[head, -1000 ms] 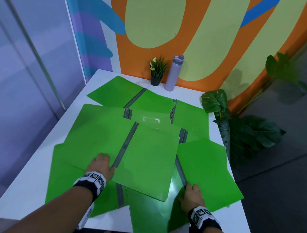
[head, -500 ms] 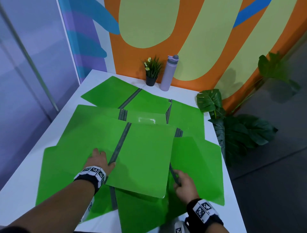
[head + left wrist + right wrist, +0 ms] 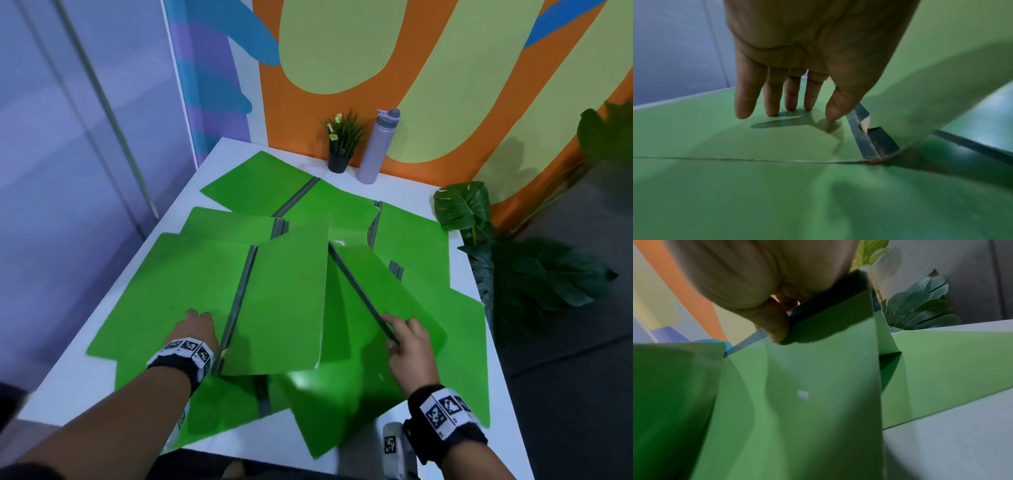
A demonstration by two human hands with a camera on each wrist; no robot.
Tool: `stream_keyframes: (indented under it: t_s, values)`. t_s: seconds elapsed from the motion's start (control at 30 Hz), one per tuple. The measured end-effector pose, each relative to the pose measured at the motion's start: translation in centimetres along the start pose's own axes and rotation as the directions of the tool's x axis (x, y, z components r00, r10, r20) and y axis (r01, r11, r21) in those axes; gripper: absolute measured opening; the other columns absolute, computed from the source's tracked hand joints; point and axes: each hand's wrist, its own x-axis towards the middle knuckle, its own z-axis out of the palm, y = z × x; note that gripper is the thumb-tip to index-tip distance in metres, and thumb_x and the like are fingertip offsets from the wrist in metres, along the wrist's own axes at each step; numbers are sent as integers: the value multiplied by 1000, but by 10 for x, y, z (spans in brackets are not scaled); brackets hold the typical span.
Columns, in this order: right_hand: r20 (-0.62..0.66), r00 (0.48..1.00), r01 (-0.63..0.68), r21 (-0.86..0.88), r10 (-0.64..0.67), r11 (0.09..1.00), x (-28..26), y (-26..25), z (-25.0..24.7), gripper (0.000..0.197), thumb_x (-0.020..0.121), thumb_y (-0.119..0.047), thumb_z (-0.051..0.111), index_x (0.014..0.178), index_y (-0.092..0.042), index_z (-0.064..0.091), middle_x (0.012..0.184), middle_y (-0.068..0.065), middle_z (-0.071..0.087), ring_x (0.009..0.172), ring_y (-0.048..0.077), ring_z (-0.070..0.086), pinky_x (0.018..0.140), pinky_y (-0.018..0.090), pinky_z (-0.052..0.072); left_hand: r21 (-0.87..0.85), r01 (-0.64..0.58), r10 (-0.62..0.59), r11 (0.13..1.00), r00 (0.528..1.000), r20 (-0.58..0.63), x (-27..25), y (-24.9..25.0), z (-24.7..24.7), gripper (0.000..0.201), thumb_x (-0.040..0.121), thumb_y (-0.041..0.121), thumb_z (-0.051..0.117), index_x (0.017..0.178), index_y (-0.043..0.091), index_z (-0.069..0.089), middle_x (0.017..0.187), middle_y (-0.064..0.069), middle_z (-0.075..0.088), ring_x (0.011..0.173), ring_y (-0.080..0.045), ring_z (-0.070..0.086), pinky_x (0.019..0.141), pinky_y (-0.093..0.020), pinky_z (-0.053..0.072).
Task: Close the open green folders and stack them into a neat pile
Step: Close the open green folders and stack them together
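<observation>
Several open green folders point(image 3: 253, 185) with dark spines lie overlapping across the white table point(image 3: 65, 356). My left hand point(image 3: 195, 329) point(image 3: 789, 104) rests with straight fingers on the left cover of the top folder point(image 3: 178, 291), just left of its spine point(image 3: 239, 301); that folder's right cover point(image 3: 287, 298) is tilted up. My right hand point(image 3: 407, 342) point(image 3: 777, 324) pinches the dark spine point(image 3: 359, 298) of a second folder point(image 3: 394, 301) and holds it raised like a tent, its covers hanging down either side.
A small potted plant point(image 3: 342, 144) and a lilac bottle point(image 3: 378, 147) stand at the table's far edge against the orange and yellow wall. Big-leafed plants point(image 3: 513, 267) stand off the right side. A glass partition runs along the left.
My right hand has taken the right-hand folder by its spine and lifted it up and toward the middle, pushing up the top folder's right cover. The left hand has stayed on the left cover.
</observation>
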Motion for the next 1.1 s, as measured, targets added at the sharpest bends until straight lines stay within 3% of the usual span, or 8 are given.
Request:
stream_keyframes:
  t_s: [0.23, 0.4, 0.53, 0.63, 0.8, 0.93, 1.0, 1.1]
  values:
    - [22, 997, -70, -26, 71, 997, 9, -8, 6, 51, 79, 10, 58, 120, -20, 61, 84, -6, 42, 93, 25, 49, 91, 43, 49, -30, 158, -157, 987, 987, 26, 0, -61, 5, 78, 78, 66, 56, 127, 6, 49, 129, -15, 50, 102, -30, 64, 81, -38, 56]
    - [35, 990, -131, -111, 135, 985, 10, 0, 6, 42, 79, 6, 60, 117, -12, 62, 90, -3, 44, 97, 28, 51, 94, 44, 47, -83, 47, -48, 995, 999, -17, 8, -38, 5, 67, 79, 53, 65, 125, 7, 47, 126, -15, 51, 106, -30, 60, 86, -40, 57]
    - [83, 979, -173, -147, 186, 974, 7, 4, 14, 34, 78, 4, 61, 110, -7, 62, 95, 0, 46, 101, 30, 52, 96, 44, 45, -85, 75, -73, 993, 997, 31, 11, -29, -6, 41, 83, 45, 66, 97, 8, 56, 87, -7, 60, 66, -18, 60, 58, -30, 54]
    - [90, 972, -200, -153, 215, 968, 5, 6, 17, 31, 78, 4, 62, 108, -5, 62, 97, 5, 52, 101, 30, 53, 96, 44, 46, -95, 53, -47, 994, 997, 56, 11, -23, -11, 26, 86, 35, 65, 90, 11, 56, 72, -2, 58, 59, -15, 56, 45, -25, 41]
    - [124, 966, -206, -153, 226, 966, 2, 1, 23, 28, 80, 1, 63, 107, -8, 61, 97, -2, 47, 104, 24, 51, 101, 40, 44, -94, 41, -37, 995, 998, 44, 10, -27, -7, 19, 88, 20, 62, 100, 5, 62, 76, -6, 62, 62, -20, 59, 46, -25, 40]
    - [98, 968, -218, -139, 233, 966, 2, -3, 19, 24, 81, 3, 60, 103, -6, 61, 96, -2, 47, 103, 23, 49, 100, 41, 44, -182, 89, -92, 979, 996, -7, 5, -25, -9, 18, 96, 12, 46, 108, 0, 53, 72, -6, 57, 58, -17, 57, 45, -25, 42]
    - [43, 970, -231, -112, 237, 966, 7, -5, 10, 22, 81, 5, 58, 100, -4, 61, 95, 0, 47, 100, 25, 50, 99, 44, 44, -231, 66, -84, 971, 994, -68, -2, -22, -31, 18, 97, 9, 40, 109, 0, 49, 74, -8, 58, 62, -21, 59, 54, -30, 49]
    - [-52, 965, -260, -59, 257, 964, 21, -15, -11, 24, 83, 8, 54, 103, -2, 59, 105, 7, 49, 99, 26, 54, 103, 41, 43, -262, -14, -50, 965, 971, -235, -21, -20, -83, 19, 96, 4, 38, 109, -3, 49, 97, -24, 67, 85, -37, 65, 74, -42, 51]
